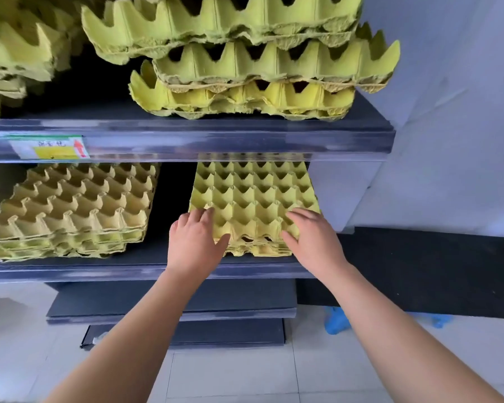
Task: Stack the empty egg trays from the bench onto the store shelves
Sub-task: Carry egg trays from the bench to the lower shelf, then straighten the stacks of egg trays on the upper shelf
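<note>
On the dark grey metal shelf (70, 269), a small stack of yellow-green paper egg trays (253, 196) sits at the right end. My left hand (197, 242) and right hand (313, 242) lie flat on its front corners, fingers (298, 214) loose and spread, not curled around it.

At the frame's centre, a short stack of yellow-green pulp egg trays (253, 199) lies flat, cups up, on the dark grey middle shelf (99, 270). Its near edge is close to the shelf lip and its far end is hidden under the upper shelf (216, 135). At 9 o'clock on the same shelf sits a taller tan-yellow stack (73, 210), skewed, well apart from the first. At 12 o'clock the upper shelf carries an uneven pile of green trays (245, 68), jutting at different angles. Another green pile (15, 53) shows at 10 o'clock.
</note>
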The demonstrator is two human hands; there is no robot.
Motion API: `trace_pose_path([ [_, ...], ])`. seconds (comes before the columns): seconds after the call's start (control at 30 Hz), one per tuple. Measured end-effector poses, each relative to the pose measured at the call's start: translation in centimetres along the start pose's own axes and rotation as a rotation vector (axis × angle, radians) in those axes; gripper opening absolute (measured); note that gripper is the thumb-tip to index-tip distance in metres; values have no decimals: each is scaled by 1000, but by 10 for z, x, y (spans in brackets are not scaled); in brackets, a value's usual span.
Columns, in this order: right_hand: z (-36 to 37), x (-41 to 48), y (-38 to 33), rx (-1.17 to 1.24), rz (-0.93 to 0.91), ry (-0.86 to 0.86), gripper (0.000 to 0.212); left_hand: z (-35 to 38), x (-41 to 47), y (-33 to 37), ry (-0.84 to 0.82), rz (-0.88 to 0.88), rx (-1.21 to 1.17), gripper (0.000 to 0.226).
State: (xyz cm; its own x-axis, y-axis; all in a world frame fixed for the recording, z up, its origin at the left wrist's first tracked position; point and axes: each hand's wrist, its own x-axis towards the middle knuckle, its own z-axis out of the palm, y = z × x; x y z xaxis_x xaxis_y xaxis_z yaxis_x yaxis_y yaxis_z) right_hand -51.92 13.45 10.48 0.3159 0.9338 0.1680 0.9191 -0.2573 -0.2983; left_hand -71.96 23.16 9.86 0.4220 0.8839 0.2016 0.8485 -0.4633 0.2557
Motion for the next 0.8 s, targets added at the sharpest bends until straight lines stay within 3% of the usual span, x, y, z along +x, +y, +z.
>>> trace_pose_path([
  [0.33,-64,-37,-78,33,-196,169,41,-97,-51,-7,239,165,-29,38],
  [0.8,-147,32,-281,112,-388,378,48,-276,-9,-135,595,121,-77,48],
])
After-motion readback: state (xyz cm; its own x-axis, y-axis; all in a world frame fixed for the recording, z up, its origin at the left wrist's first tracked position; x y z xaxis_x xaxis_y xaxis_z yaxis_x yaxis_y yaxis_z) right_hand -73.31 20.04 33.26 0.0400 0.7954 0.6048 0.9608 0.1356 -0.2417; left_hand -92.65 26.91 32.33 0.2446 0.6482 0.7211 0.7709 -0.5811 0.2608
